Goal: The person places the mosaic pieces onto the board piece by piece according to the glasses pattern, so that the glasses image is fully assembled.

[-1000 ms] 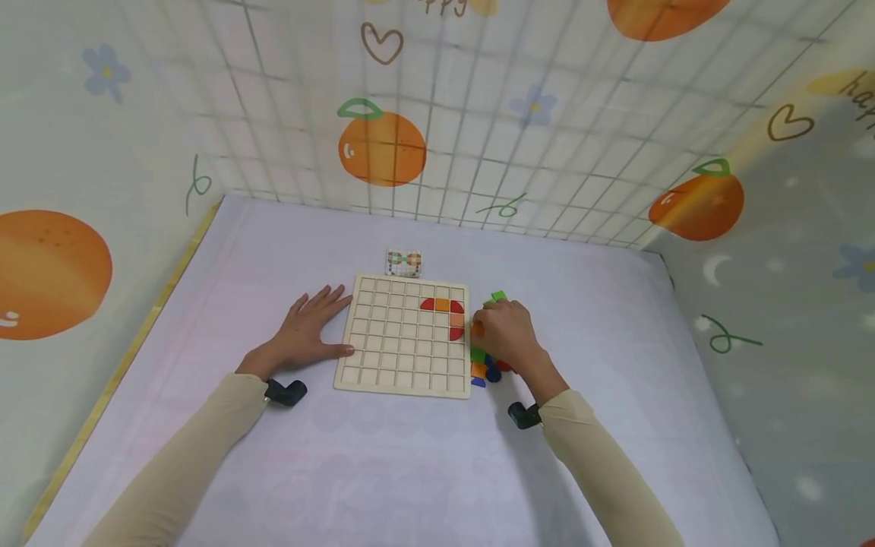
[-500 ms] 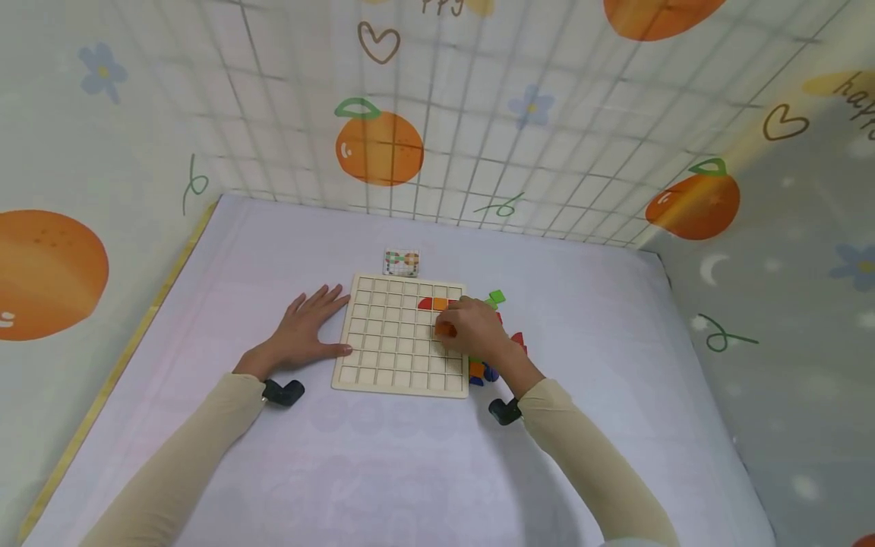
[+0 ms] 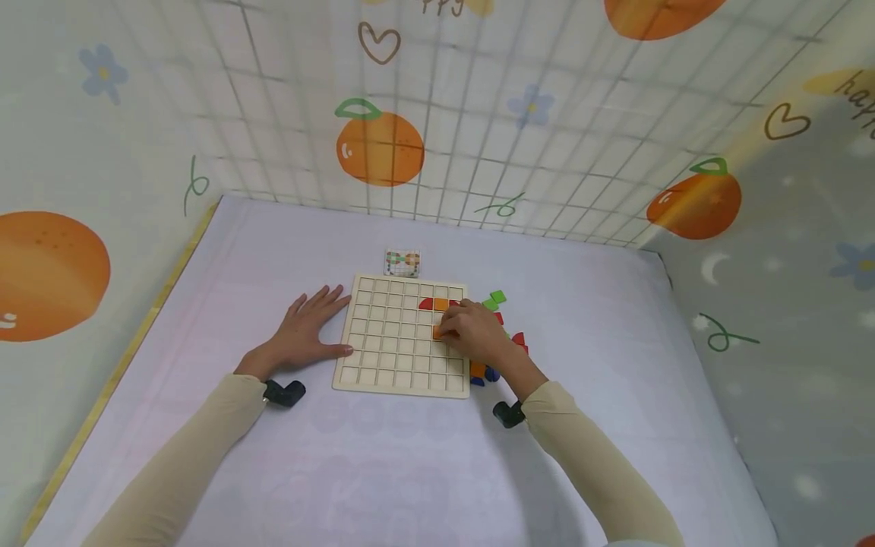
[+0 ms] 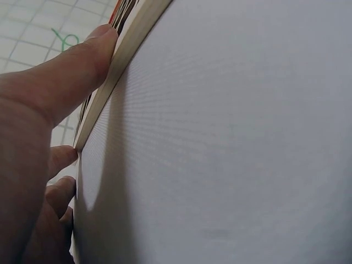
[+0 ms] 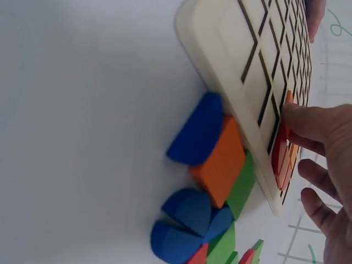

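Observation:
My left hand (image 3: pixel 304 330) lies with spread fingers at the left edge of a wooden grid board (image 3: pixel 383 357). Its thumb (image 4: pixel 88 60) touches the board's side in the left wrist view. My right hand (image 3: pixel 475 330) is over the board's right part, thumb and fingers pinching an orange square tile (image 3: pixel 437 332) at a cell. In the upper right of the grid sit a red quarter-round tile (image 3: pixel 426 304) and another orange square (image 3: pixel 441 305). A second red piece (image 5: pixel 279 148) lies beside my right thumb in the right wrist view; my hand partly hides the tiles there from above.
Loose tiles lie along the board's right side: green squares (image 3: pixel 497 296), red pieces (image 3: pixel 519 342), an orange square (image 5: pixel 220 162) and blue rounded pieces (image 5: pixel 187 212). A small pattern card (image 3: pixel 402 262) lies behind the board. Printed curtains hang around the white table.
My right hand has moved left from the loose tiles onto the board, carrying the orange square tile, now low at a cell. My left hand has stayed in place.

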`<state>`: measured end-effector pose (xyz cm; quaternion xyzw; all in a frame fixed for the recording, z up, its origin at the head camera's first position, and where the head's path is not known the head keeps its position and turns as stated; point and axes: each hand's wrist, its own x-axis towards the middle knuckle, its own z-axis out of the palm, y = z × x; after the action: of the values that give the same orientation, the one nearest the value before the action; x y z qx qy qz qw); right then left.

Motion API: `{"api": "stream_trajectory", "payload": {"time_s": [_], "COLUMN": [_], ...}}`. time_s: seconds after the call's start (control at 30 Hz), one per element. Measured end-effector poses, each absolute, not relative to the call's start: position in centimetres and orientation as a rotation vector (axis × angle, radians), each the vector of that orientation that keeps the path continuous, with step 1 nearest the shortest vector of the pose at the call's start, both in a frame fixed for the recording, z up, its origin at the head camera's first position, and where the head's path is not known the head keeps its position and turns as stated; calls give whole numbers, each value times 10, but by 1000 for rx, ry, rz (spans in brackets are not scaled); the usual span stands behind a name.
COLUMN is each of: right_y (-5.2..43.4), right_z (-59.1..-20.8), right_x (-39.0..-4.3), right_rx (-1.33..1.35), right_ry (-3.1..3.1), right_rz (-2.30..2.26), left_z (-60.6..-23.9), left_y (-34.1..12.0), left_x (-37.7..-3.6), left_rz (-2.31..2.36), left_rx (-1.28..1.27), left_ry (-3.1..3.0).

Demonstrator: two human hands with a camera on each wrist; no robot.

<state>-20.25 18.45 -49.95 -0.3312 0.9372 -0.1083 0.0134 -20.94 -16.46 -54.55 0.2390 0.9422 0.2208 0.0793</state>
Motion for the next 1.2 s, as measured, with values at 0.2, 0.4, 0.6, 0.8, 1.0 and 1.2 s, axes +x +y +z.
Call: {"api": "stream_trajectory", "payload": {"time_s": [0.2,0.4,0.6,0.8,1.0,1.2], "right_y": [189,203,230,250,259,260], "right_z": [-501,-504,-508,-513,-516,-514], "right_x": [-200,-195,-193,-195,-197,-203], "right_rx": [-1040,-902,-710,-416,-250,-166], "right_ry": [2948,3038,3140,3179,3158,3053], "right_rz": [-327,-363,-380,-274,-209,-350], "left_z": [-545,-547,-546,-546,-546,-548], "left_y": [-164,-163,-164,-164,-164,-164], "left_x": [-209,-209,-209,-209,-210,-211], "left_rz": [656,663,660,657,652,657], "left_rx": [711,707,711,706,701,706], "left_ry": [2818,2818,2814,2818,2815,2813]}}
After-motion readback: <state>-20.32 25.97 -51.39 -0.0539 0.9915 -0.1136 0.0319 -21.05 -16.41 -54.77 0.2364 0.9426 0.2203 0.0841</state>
